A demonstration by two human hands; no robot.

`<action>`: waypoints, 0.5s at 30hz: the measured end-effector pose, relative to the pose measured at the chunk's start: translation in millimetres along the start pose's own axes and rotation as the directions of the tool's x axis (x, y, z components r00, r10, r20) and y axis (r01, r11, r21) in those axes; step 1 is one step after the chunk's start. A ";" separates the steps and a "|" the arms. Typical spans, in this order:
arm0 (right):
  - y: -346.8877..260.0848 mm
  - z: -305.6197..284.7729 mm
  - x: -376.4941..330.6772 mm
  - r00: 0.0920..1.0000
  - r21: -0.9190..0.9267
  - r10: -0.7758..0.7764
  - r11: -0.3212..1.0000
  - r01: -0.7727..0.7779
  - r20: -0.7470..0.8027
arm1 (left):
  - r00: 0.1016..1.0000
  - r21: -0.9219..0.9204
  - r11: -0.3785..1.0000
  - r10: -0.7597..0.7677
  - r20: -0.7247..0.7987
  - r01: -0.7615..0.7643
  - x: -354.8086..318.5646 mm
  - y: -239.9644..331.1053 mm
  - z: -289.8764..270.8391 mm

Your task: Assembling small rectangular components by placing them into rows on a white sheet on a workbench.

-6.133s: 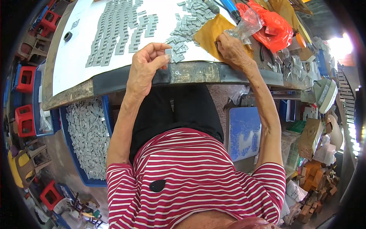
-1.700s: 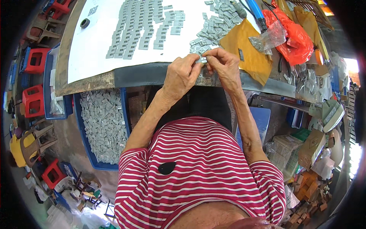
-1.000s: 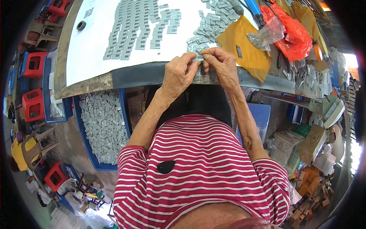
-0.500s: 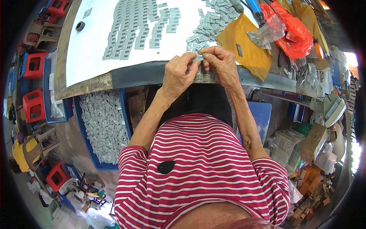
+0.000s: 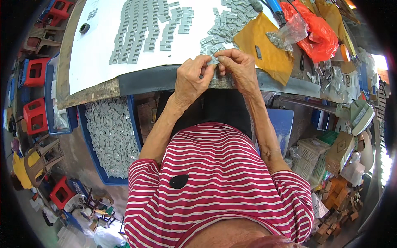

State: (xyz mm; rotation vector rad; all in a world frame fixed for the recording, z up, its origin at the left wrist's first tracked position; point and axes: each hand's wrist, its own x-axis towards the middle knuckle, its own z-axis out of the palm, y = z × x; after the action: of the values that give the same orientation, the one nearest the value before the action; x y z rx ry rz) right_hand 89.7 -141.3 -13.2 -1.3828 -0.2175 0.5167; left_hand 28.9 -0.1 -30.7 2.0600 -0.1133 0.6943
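Above the table's front edge, my left hand (image 5: pixel 192 77) and my right hand (image 5: pixel 239 68) meet, both closed in a pinch on one small grey plastic piece (image 5: pixel 214 60). The fingers hide most of it. Just beyond my fingertips lies a heap of loose grey pieces (image 5: pixel 226 25). To the left, similar pieces (image 5: pixel 134 35) are laid out in overlapping columns on a white sheet (image 5: pixel 93 53), each with a small dark rectangle. Beside my right hand, a brown paper sheet (image 5: pixel 271 58) carries a small dark strip (image 5: pixel 258 52) and some tiny metal parts (image 5: pixel 278 40).
A blue bin (image 5: pixel 96 159) full of grey pieces stands below the table at left. A black tape roll (image 5: pixel 84 28) sits on the sheet. At right are a red plastic bag (image 5: pixel 318 35), a blue-handled tool (image 5: pixel 276 9) and pliers (image 5: pixel 302 61). Red stools (image 5: pixel 35 115) stand far left.
My hands keep their pinch on the grey piece with barely any movement. The whole view has shifted slightly.
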 end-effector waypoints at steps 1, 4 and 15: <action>-0.6 0.1 0.0 1.000 -0.024 -0.002 1.000 0.002 -0.003 | 0.999 0.020 1.000 -0.006 0.031 0.005 0.5 1.1 -1.7; -0.1 0.3 1.3 1.000 -0.083 -0.015 0.996 0.015 -0.009 | 0.998 0.054 0.998 0.010 0.063 -0.014 1.6 1.0 -2.5; -1.2 5.2 1.7 0.990 -0.267 -0.109 0.960 0.082 -0.090 | 0.985 0.164 0.984 0.036 0.169 -0.064 10.8 7.8 -9.3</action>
State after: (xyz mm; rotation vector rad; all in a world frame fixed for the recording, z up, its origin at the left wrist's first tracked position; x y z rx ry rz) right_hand 89.1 -136.1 -11.3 -1.6450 -0.2744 0.3420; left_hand 31.3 4.9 -15.4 2.2840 -0.2081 0.5785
